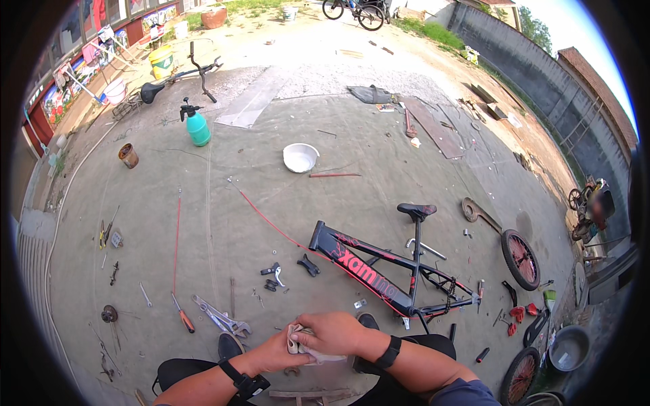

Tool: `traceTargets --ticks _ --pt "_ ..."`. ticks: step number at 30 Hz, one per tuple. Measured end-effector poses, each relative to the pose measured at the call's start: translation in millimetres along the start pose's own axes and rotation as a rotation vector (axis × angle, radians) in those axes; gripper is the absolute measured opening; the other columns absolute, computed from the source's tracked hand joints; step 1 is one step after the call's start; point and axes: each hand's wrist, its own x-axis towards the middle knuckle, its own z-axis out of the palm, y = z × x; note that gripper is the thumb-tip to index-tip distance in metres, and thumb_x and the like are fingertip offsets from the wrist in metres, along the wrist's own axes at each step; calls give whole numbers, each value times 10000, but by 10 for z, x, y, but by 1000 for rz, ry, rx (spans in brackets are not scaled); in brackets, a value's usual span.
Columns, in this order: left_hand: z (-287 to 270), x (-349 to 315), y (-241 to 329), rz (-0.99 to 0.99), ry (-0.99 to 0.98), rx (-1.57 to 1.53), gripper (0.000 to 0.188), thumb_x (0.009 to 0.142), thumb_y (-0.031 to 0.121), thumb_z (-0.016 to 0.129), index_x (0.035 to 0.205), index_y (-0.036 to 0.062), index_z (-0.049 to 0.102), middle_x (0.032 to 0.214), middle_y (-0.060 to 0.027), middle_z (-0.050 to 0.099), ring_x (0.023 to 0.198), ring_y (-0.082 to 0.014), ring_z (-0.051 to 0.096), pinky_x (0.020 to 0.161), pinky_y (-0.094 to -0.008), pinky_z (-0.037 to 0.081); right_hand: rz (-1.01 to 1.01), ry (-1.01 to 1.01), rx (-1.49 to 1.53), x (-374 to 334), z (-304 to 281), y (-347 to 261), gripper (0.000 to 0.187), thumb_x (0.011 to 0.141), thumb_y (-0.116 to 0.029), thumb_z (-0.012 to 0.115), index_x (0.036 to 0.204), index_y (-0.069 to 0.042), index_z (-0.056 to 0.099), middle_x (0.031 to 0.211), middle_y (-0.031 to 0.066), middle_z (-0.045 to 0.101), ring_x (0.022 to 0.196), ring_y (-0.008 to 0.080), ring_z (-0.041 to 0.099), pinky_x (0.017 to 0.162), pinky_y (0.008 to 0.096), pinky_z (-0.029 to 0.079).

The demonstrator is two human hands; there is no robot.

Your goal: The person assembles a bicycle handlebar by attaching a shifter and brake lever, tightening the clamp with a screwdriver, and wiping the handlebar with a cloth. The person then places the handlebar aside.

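Note:
In front of my knees both hands come together around a crumpled beige cloth [296, 340]. My left hand [276, 352] grips it from below and the left. My right hand [333, 331] is closed over its top, fingers curled; whether anything is wrapped inside is hidden. Past my hands, to the right, a black bicycle frame [369, 271] with red markings and a saddle [416, 209] lies on the ground. Left of my hands are an adjustable wrench [233, 325] and an orange-handled screwdriver [185, 321]. Ahead lie a brake lever [276, 272] and a black part [309, 265].
Farther off are a white basin [300, 158], a green spray bottle [197, 128] and a rusty can [128, 155]. Small wheels [521, 260] and a grey basin [569, 348] stand at the right. A red cable [267, 218] runs toward the frame. A wooden stool [308, 393] is below my hands.

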Motion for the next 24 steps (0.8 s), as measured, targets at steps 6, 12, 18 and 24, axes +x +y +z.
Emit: traceTargets --ticks 6,12,18,24 --pt "6 -7 -2 15 18 52 870 868 232 844 1542 43 327 1367 -80 589 1249 -161 568 1051 -356 488 16 -23 -3 -2 -29 -32 418 1032 -469 559 1157 -83 661 947 195 729 865 413 701 740 507 551" --pt "-6 -8 -29 8 20 59 874 862 238 852 1539 45 334 1372 -82 586 1248 -160 566 1052 -357 488 1 -19 -6 -3 -16 -12 409 1031 -460 564 1166 -85 659 952 193 730 866 412 702 742 505 553" --pt "6 -14 3 11 16 36 857 867 216 846 1536 49 336 1352 -78 588 1232 -156 567 1040 -353 493 4 -22 -2 -5 -21 -16 406 1030 -458 565 1171 -89 658 952 189 732 864 407 704 740 503 555" --pt "5 -6 -18 16 11 12 826 873 195 834 1524 51 347 1342 -75 587 1227 -151 566 1030 -348 496 5 -28 -4 -4 -22 -17 397 1028 -452 573 1170 -92 659 948 185 732 863 403 704 739 500 556"
